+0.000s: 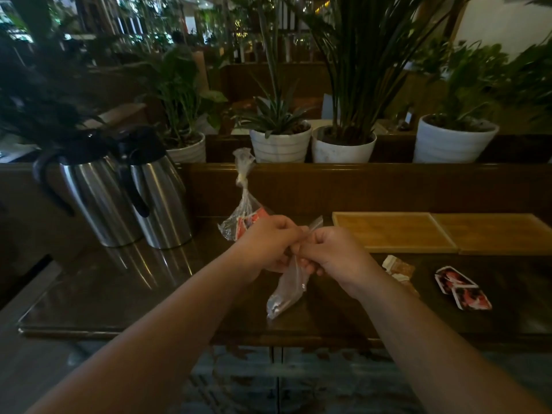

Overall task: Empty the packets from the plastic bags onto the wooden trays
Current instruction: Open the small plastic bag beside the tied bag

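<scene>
Both my hands meet over the middle of the dark table, pinching the top of a small clear plastic bag [286, 289] that hangs down from them toward the tabletop. My left hand [266, 243] and my right hand [331, 253] are both closed on its neck. Behind my left hand stands a second clear bag [242, 215], knotted at the top, with red packets inside. Two wooden trays lie side by side at the right: the nearer tray [391, 233] and the far-right tray [495, 233]. Red-and-white packets [461, 286] and brown-and-white packets [398, 268] lie on the table in front of the trays.
Two steel thermos jugs [155, 201] with black handles stand at the left of the table. A wooden ledge runs behind the table, with several white plant pots [280, 144] on it. The table's front edge [149, 334] is near me.
</scene>
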